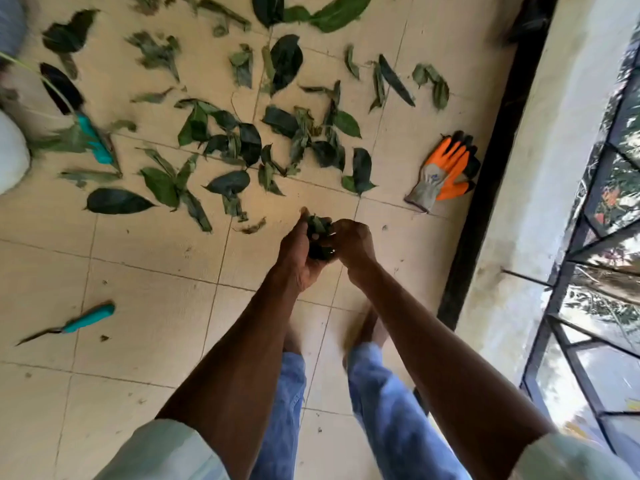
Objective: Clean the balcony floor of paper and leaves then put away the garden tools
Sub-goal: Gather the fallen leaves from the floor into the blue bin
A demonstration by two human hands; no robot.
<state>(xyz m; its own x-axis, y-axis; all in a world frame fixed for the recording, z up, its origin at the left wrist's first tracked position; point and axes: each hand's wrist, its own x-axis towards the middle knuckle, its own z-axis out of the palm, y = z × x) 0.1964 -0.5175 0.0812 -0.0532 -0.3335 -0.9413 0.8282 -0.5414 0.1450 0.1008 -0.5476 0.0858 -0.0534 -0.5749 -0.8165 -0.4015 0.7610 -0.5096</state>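
Hands: our left grip [300, 252] and right grip [353, 242] clamp one leaf wad [318, 233].
Gloves [445, 171]: at two o'clock, logo unreadable.

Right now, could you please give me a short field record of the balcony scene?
left hand: cups a bunch of leaves
right hand: closes on the same bunch
floor: tiled, many loose leaves lying ahead
gloves: orange and grey, by the wall on the right
tools: teal-handled trowel at left; second teal-handled tool among leaves
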